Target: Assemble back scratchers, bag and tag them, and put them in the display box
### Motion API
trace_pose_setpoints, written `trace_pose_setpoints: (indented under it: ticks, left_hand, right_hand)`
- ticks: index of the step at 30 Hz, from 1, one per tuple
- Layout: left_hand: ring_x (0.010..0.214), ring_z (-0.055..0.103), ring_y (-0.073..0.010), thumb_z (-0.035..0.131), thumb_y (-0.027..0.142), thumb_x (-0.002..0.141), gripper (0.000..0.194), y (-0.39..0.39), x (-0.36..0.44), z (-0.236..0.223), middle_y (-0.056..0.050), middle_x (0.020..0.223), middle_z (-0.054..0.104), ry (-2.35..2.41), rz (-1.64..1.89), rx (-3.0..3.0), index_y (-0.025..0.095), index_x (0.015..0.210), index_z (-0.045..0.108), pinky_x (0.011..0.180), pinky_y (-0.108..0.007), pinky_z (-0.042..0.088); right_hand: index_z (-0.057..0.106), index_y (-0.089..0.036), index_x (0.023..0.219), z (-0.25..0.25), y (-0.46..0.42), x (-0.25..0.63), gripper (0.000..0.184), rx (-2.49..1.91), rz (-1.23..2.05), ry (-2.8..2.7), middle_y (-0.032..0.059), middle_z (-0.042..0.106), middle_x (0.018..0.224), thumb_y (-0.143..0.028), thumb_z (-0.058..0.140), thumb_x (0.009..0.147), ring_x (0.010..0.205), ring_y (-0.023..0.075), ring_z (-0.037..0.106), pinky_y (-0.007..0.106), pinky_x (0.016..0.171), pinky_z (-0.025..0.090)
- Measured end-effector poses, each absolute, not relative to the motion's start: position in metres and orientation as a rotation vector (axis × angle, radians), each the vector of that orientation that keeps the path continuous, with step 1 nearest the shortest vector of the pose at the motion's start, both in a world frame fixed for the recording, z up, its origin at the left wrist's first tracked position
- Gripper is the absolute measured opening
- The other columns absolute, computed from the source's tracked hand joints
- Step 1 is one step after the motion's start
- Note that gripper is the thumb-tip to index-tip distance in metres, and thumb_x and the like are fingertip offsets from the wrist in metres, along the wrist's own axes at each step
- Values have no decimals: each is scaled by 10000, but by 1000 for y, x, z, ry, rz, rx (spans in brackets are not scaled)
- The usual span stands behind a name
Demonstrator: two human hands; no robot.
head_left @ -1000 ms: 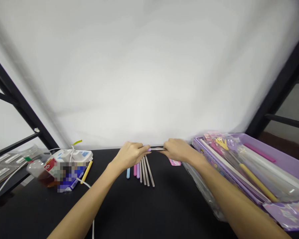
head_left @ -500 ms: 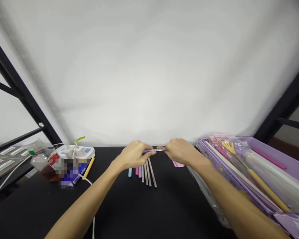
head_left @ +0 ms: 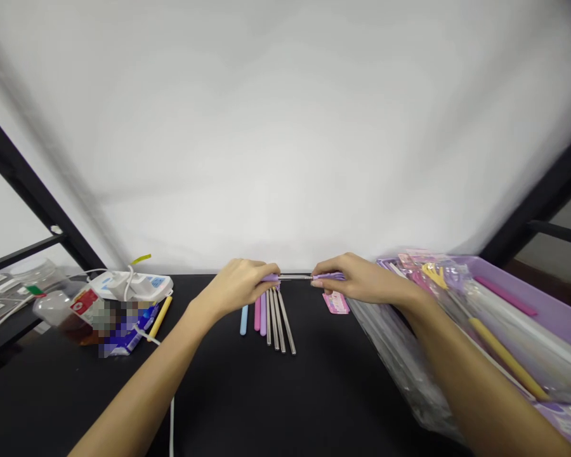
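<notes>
Between my hands, level above the back of the black table, a slim back scratcher with a metal rod spans the gap. My left hand is closed on its purple handle end. On the other side, my right hand pinches the purple claw-like head. Beneath and in front of my left hand lie a light blue tube, a pink tube and a purple tube. Beside them several thin metal rods fan out, their far ends partly hidden by my left hand.
At right stands a purple box of bagged items, including a yellow back scratcher. Clear plastic bags lie beside it, near a pink card. On the left are a white power strip, yellow tube, blue packet and cable.
My right hand has shifted its grip from the rod to the purple head, which now shows. The gap between my hands is wider, with more rod visible. The view has shifted slightly.
</notes>
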State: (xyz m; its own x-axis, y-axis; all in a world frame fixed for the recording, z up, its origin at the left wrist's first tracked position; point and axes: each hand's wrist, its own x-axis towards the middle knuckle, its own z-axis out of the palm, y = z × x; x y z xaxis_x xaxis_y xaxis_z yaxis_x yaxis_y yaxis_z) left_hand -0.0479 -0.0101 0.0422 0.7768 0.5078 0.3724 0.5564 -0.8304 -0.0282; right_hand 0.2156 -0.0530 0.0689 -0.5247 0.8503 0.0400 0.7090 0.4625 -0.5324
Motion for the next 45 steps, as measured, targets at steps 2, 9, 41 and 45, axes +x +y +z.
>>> trace_pose_setpoints:
  ticks: [2, 9, 41, 45]
  left_hand:
    - [664, 604, -136, 490, 328, 971, 211, -10, -46, 40, -8, 779, 669, -814, -560, -2837, 200, 1033, 644, 595, -243, 379]
    - [785, 606, -165, 395, 304, 1008, 288, -11, -41, 41, -60, 838, 640, -616, -574, -2711, 157, 1043, 640, 698, -280, 449]
    - [616, 625, -161, 305, 417, 1018, 428, -22, -23, 28, -35, 721, 685, -978, -468, -2679, 191, 906, 650, 523, -248, 324]
    - [544, 584, -157, 292, 402, 1018, 399, -21, -20, 37, -30, 690, 660, -926, -393, -2623, 205, 929, 627, 495, -253, 294]
  right_hand:
    - [674, -155, 867, 69, -54, 216, 371, -1378, 788, -2394, 45, 685, 733, -467, 477, 901, 655, 162, 602, 258, 637, 421]
    - [667, -152, 790, 62, -51, 213, 461, -1423, 934, -2456, 6, 605, 655, -558, 471, 886, 581, 124, 527, 236, 584, 385]
    - [784, -173, 882, 10, -45, 176, 637, -1874, -319, -2214, 141, 758, 854, -443, 222, 1014, 763, 248, 707, 297, 619, 354]
    - [775, -188, 899, 14, -46, 179, 613, -1817, -319, -2233, 127, 759, 877, -433, 225, 1016, 776, 245, 706, 298, 619, 346]
